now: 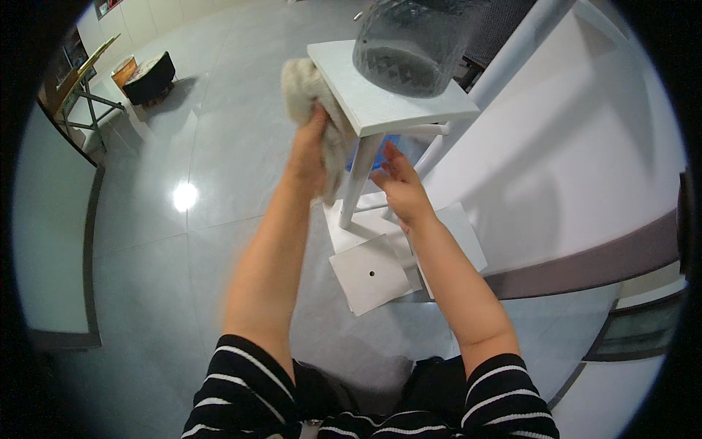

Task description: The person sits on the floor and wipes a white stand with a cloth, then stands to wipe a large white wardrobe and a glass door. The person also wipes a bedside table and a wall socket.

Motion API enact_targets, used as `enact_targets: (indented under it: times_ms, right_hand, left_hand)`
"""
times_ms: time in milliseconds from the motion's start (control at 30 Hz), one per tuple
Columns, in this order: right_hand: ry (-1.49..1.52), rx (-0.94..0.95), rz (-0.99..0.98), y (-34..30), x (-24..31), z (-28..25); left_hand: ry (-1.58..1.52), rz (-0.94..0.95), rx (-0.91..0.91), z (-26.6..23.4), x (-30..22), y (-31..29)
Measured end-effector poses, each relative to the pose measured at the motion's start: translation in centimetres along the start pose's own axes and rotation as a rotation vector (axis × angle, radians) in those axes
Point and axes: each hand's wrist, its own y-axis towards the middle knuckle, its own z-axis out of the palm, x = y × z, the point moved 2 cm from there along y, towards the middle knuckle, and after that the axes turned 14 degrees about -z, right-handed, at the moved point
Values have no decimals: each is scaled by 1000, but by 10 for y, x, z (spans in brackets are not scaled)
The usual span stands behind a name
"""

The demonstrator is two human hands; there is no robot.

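A white stand with a square top (pixel 387 110) rises in front of me on a pale leg (pixel 360 179). My left hand (pixel 313 150) grips a cream, fluffy cloth (pixel 298 88), which lies against the left edge of that top and hangs down beside the leg. Below the top, to the right of the leg, is my right hand (pixel 398 183), its fingers apart and nothing visible in them. Just behind those fingers shows part of a blue object (pixel 379 155), mostly hidden. On the top sits a large clear ribbed container (pixel 409 55).
White square panels (pixel 358 282), one with a hole, lie around the stand's foot on grey floor tiles (pixel 161 249). A white wall (pixel 570 161) with a dark baseboard stands at right. At far left are a black-and-orange object (pixel 148 79) and a folding-legged stand (pixel 88 102).
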Motion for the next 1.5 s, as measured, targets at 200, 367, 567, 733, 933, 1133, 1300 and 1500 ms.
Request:
enact_targets:
  times_ms: [200,367,567,733,933,1133,1300,1500]
  right_hand:
    - [10,183,-92,2,11,11]
    - [-8,211,-121,4,-8,8]
    - [13,206,-106,3,-9,5]
    - [-14,258,-76,3,-5,17]
    - [81,181,-87,-4,-7,17]
    - [-24,204,-81,-4,-5,18]
    - [13,230,-58,0,-3,3]
    - [-19,248,-59,-2,1,11]
  left_hand:
    - [54,67,-51,-10,40,27]
    - [373,-299,-276,-92,98,20]
    - [440,-681,-495,-174,177,24]
    - [657,-723,-725,-285,268,46]
    - [666,-618,-566,-250,262,42]
    - [198,-738,-73,-220,219,22]
    - [510,-600,-78,-128,110,15]
    - [677,-251,78,-98,78,18]
